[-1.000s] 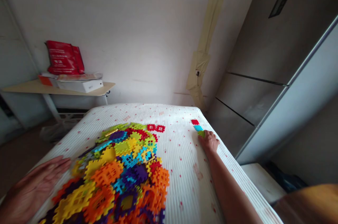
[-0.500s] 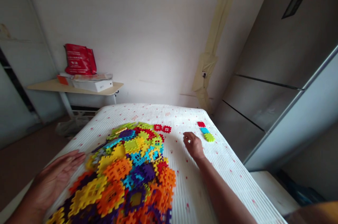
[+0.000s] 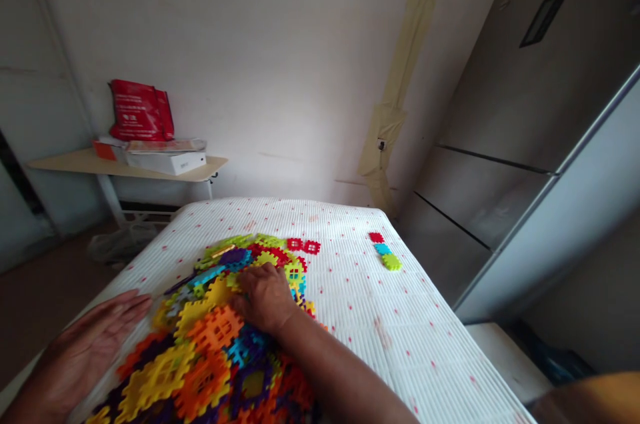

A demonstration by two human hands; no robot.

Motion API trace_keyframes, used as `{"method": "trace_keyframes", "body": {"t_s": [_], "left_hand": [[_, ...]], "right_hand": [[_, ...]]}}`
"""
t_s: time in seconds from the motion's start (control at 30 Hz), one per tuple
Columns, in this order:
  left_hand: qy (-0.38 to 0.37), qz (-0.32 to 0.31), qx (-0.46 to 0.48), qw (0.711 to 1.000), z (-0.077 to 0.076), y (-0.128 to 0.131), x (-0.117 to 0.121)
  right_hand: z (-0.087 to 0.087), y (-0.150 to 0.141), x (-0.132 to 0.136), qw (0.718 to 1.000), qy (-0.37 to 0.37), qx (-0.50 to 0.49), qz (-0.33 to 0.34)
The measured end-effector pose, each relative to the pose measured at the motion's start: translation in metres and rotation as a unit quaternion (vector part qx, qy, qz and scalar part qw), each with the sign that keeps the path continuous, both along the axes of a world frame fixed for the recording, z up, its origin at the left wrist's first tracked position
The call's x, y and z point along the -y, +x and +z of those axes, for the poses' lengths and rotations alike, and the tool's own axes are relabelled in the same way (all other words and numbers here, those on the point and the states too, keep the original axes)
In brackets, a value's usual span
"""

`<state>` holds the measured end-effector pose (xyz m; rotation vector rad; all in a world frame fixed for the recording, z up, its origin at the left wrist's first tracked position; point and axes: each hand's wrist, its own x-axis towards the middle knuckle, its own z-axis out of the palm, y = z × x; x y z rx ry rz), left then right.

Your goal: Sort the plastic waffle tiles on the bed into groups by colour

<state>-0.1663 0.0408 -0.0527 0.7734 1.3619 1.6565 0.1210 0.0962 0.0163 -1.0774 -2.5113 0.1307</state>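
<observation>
A heap of toothed plastic building tiles [image 3: 216,329] in orange, yellow, purple, blue, red and green covers the near left of the cloth. My right hand [image 3: 265,294] is over the middle of this heap, its fingers curled down beside a yellow tile [image 3: 217,294]; what lies under the fingertips is hidden. Along the heap's left side, my left hand [image 3: 93,351] is open, fingers stretched out and holding nothing. Toward the right edge, a red tile [image 3: 377,237], a blue tile [image 3: 383,249] and a green tile [image 3: 392,262] form a row.
A white ribbed cloth [image 3: 360,304] with red marks covers the table. Two red window tiles [image 3: 303,246] lie just beyond the heap. Behind left, a side table [image 3: 65,163] carries a red bag [image 3: 140,111] and boxes. A grey fridge [image 3: 480,117] stands at right.
My right hand has moved left from the bare cloth onto the tile heap. My left hand stays beside the heap, still open. The view has shifted slightly.
</observation>
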Motion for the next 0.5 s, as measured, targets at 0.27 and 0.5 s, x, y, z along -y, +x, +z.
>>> {"method": "trace_keyframes", "body": {"t_s": [0.27, 0.5], "left_hand": [[-0.001, -0.017, 0.03, 0.999, -0.012, -0.01, -0.002], [0.001, -0.01, 0.029, 1.0, -0.001, -0.001, 0.0]], "right_hand": [[-0.005, 0.011, -0.006, 0.995, 0.026, -0.086, -0.032], [-0.013, 0.07, -0.025, 0.955, -0.093, -0.264, -0.093]]}}
